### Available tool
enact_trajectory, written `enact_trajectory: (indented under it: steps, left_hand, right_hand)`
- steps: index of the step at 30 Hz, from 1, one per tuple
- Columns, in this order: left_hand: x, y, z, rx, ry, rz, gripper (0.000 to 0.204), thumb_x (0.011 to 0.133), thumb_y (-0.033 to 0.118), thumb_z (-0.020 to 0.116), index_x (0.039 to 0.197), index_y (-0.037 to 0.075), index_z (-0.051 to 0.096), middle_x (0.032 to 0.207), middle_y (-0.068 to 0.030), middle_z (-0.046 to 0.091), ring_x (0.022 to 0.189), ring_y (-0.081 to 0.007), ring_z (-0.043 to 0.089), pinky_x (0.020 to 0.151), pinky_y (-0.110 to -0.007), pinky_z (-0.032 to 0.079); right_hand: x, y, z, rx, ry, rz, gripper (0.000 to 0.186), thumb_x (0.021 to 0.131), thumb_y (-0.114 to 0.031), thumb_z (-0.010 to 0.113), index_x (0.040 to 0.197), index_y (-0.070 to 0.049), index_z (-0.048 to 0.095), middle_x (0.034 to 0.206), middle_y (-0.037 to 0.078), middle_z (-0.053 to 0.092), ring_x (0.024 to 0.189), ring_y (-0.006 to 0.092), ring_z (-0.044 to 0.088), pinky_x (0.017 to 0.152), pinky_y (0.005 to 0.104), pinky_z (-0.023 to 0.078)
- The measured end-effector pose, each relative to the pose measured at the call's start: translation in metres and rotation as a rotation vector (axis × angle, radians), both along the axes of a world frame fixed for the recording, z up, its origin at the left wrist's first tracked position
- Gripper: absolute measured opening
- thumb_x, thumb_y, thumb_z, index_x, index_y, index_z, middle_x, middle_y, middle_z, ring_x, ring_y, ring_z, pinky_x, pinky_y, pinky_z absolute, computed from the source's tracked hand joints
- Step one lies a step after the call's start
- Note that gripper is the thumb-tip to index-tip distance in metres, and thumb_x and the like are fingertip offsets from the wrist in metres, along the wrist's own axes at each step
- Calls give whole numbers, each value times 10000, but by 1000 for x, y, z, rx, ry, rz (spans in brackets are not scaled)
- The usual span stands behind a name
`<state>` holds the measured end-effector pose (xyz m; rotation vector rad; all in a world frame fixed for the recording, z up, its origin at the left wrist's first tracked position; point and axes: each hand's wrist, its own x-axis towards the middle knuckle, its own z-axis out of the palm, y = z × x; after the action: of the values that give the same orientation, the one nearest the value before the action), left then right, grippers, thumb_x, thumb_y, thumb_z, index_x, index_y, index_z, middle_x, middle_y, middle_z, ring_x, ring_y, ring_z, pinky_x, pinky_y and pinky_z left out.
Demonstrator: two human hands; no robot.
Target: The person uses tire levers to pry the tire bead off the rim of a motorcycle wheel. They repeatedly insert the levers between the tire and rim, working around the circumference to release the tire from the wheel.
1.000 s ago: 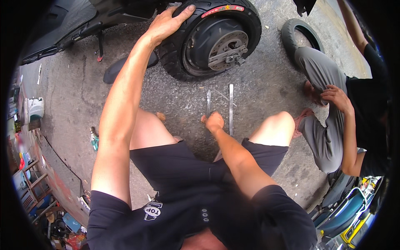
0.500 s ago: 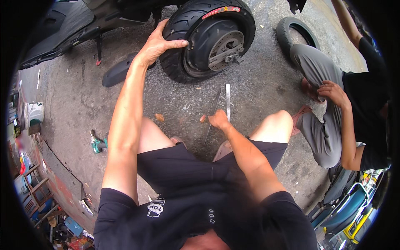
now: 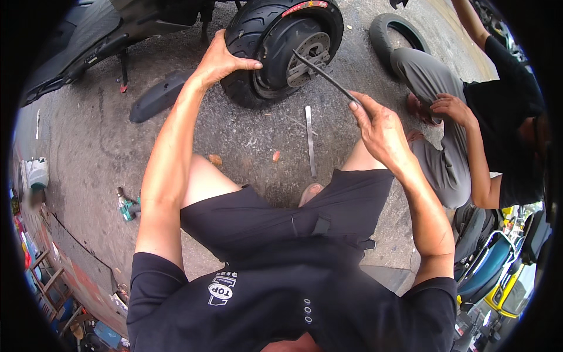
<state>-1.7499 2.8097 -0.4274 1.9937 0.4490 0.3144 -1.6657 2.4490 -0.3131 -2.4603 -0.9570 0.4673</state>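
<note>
A black tyre (image 3: 237,32) with a red label stands on a wheel (image 3: 275,58) at the top middle. Its brake disc (image 3: 297,69) faces me. My left hand (image 3: 218,61) grips the tyre's left side, thumb laid toward the rim and fingers partly hidden behind the tread. In my closed right hand (image 3: 378,130) is a dark metal tyre lever (image 3: 328,80), slanting up and left. Its tip appears in front of the wheel hub; whether it touches cannot be told. A second, silvery tyre lever (image 3: 310,138) lies on the ground below the wheel.
A loose tyre (image 3: 381,44) lies at the upper right, beside a seated person (image 3: 448,111) in grey trousers. A black mudguard (image 3: 153,98) and a green cordless drill (image 3: 124,206) lie to the left. Part of a motor scooter (image 3: 88,44) fills the upper left.
My right hand has risen from the ground, up and right, with the dark tyre lever now pointing across the wheel. My left hand stays on the tyre. The whole view has shifted slightly.
</note>
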Motion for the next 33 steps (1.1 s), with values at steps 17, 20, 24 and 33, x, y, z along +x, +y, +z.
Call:
enact_trajectory:
  steps: [17,20,24,33]
  left_hand:
    - [2,-2,-19,224,-2,171,842,635,400,903,1288,-41,606,1229,-244,704,1168,-381,685,1021,-429,518]
    - [4,1,-30,266,11,218,932,629,414,901,1347,-62,548,1292,-267,666,1212,-394,657,1040,-437,510]
    - [4,-3,-28,282,31,212,1004,621,429,902,1388,-83,505,1327,-277,640,1243,-400,636,1053,-443,505]
    - [4,-5,-27,323,64,236,1074,616,460,899,1420,-101,460,1390,-295,583,1277,-423,604,1074,-456,495]
  right_hand:
    - [39,172,73,-371,-1130,973,165,801,-164,664,796,-36,768,766,148,728,715,280,729,633,391,572]
    - [21,186,78,-453,-1175,1002,178,799,-185,702,855,-40,788,842,135,756,776,266,744,671,373,575]
    - [-25,224,99,-803,-911,982,297,789,-243,794,1025,-62,813,1053,123,788,968,262,758,792,371,577]
    - [-56,204,74,-924,-994,711,341,899,-246,675,1157,-50,782,1159,130,764,1078,323,723,868,553,571]
